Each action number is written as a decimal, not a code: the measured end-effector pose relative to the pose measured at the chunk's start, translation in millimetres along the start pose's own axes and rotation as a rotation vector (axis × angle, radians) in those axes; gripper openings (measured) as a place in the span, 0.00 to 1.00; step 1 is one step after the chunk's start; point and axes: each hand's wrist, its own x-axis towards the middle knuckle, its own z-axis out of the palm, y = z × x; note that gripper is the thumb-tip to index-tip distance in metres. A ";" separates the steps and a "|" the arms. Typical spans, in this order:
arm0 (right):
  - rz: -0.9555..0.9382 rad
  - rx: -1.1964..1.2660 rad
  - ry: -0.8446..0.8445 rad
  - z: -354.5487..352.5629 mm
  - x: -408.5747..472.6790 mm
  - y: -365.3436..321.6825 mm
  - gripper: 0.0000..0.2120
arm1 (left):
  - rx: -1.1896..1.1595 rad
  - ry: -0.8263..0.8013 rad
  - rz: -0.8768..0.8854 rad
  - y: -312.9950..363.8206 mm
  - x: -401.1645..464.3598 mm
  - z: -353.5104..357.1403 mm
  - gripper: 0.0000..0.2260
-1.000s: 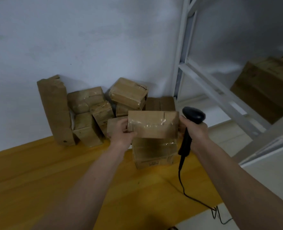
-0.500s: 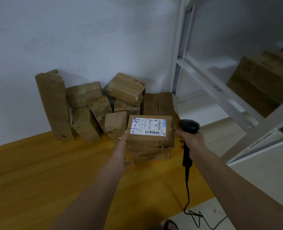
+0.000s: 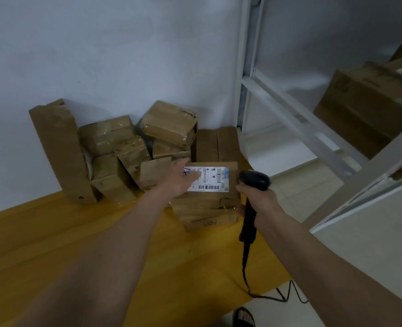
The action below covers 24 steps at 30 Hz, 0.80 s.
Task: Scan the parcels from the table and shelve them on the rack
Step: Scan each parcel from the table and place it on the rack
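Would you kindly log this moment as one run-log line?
left hand: flat on labelled parcel | right hand: gripping scanner | parcel: label up, on another box | scan: pending

Dim, flat, bluish light fills the room, its source out of view. Soft shadows fall on the wall behind the parcels, and the white label is the brightest patch. Wide-angle distortion bends the rack near the right edge, and the forearms look soft.

Left hand flat, fingers straight; right hand fisted, both arms outstretched.
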 end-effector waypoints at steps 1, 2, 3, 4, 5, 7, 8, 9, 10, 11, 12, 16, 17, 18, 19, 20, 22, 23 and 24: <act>0.012 0.024 -0.016 2.4 -0.6 0.6 0.18 | 0.007 -0.037 -0.014 2.1 1.0 0.7 0.30; 0.009 0.035 -0.030 4.5 -0.9 -0.8 0.19 | 0.031 -0.036 -0.025 3.0 1.4 1.2 0.30; -0.006 0.028 -0.046 6.8 -1.0 -3.9 0.19 | 0.073 -0.023 -0.041 4.2 -0.4 -0.3 0.29; -0.030 0.016 -0.060 8.9 -0.4 -8.6 0.20 | 0.110 -0.013 -0.071 5.3 -3.8 -2.8 0.28; -0.058 0.000 -0.069 10.5 0.1 -14.2 0.19 | 0.131 -0.017 -0.106 4.7 -7.5 -5.1 0.27; -0.114 -0.026 -0.084 12.4 0.1 -26.0 0.18 | 0.161 -0.048 -0.164 -2.2 -17.8 -5.0 0.25; -0.129 -0.034 -0.097 13.1 0.6 -30.1 0.18 | 0.182 -0.085 -0.192 -7.6 -23.3 -2.3 0.26; -0.128 -0.047 -0.123 13.8 0.8 -32.2 0.18 | 0.192 -0.131 -0.221 -14.2 -26.9 1.8 0.28; -0.111 -0.065 -0.155 14.6 0.2 -32.1 0.18 | 0.180 -0.182 -0.252 -20.5 -30.3 5.5 0.29; -0.085 -0.087 -0.180 15.8 -0.4 -30.0 0.19 | 0.127 -0.226 -0.287 -24.0 -34.0 8.1 0.31; -0.063 -0.110 -0.199 16.9 -1.7 -27.1 0.19 | 0.015 -0.245 -0.316 -26.2 -36.7 9.9 0.32; -0.043 -0.143 -0.231 19.4 -4.1 -16.1 0.21 | -0.561 -0.245 -0.433 -28.6 -45.2 22.9 0.28; -0.040 -0.141 -0.246 19.3 -3.8 -14.2 0.21 | -0.628 -0.257 -0.439 -28.6 -47.2 27.9 0.26; -0.040 -0.138 -0.263 18.9 -3.6 -12.6 0.22 | -0.673 -0.267 -0.431 -27.1 -49.5 32.2 0.26; -0.042 -0.136 -0.276 18.3 -3.0 -10.9 0.22 | -0.708 -0.279 -0.418 -25.5 -50.6 35.8 0.29; -0.049 -0.135 -0.287 17.4 -2.4 -10.1 0.21 | -0.741 -0.285 -0.404 -24.7 -50.1 39.7 0.35; -0.063 -0.130 -0.305 14.3 -1.9 -10.6 0.19 | -0.813 -0.283 -0.391 -22.5 -48.2 43.5 0.37; -0.069 -0.130 -0.316 12.4 -2.1 -11.8 0.18 | -0.852 -0.275 -0.392 -20.1 -49.0 42.7 0.33; -0.080 -0.138 -0.328 10.6 -2.4 -13.7 0.18 | -0.897 -0.261 -0.395 -16.9 -50.9 40.4 0.27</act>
